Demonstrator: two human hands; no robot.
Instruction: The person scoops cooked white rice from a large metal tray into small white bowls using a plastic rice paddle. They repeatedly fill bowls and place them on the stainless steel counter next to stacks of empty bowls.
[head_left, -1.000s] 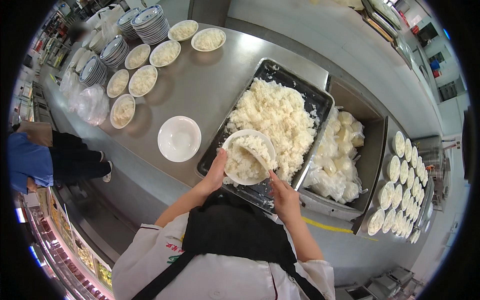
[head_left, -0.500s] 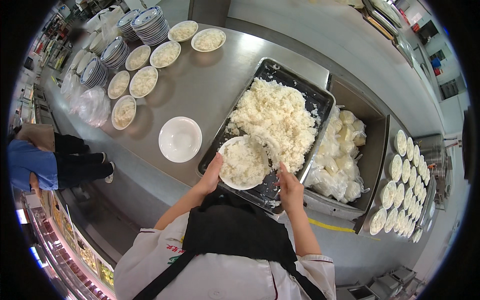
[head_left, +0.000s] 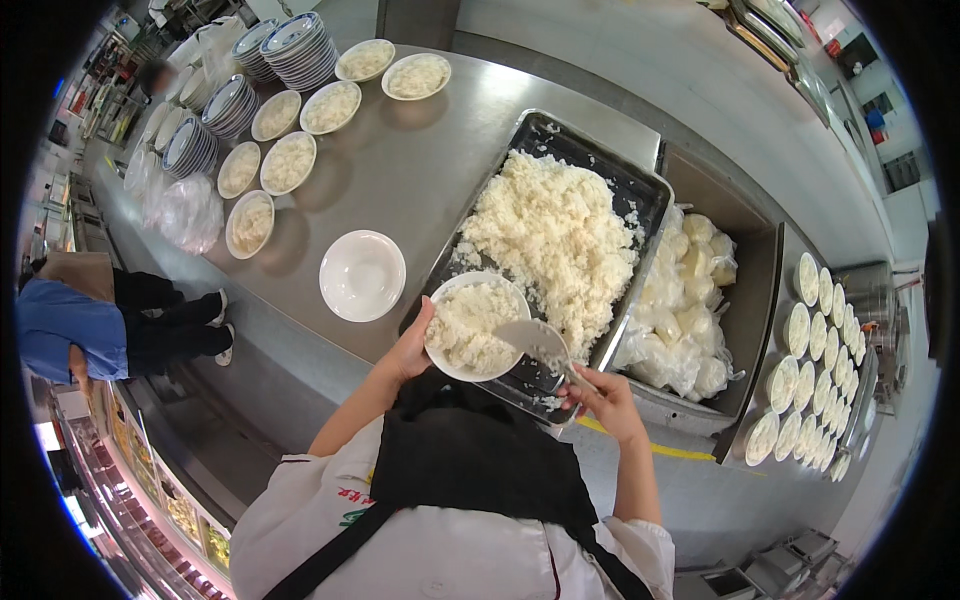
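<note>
My left hand point(head_left: 411, 345) grips the left rim of a white bowl filled with rice point(head_left: 470, 325), held over the near left corner of a black tray point(head_left: 555, 135). In my right hand point(head_left: 603, 398) is the handle of a rice paddle point(head_left: 538, 343); its flat blade reaches over the bowl's right side, against the rice. A large heap of cooked rice point(head_left: 550, 235) covers much of the tray just beyond both hands. One bare white bowl point(head_left: 362, 277) stands on the counter, left of the held bowl.
Several rice-filled bowls point(head_left: 288, 163) and stacks of blue-rimmed plates point(head_left: 300, 50) stand far left on the steel counter point(head_left: 440, 150). Bagged pale food fills a sink point(head_left: 760, 290) to the right. Beyond it are rows of filled bowls point(head_left: 783, 384). A person in blue point(head_left: 75, 320) stands at left.
The paddle has swung back from the heap's edge, its blade now flat over the bowl's right side. My right hand has moved nearer and slightly right; the held bowl has shifted a little left.
</note>
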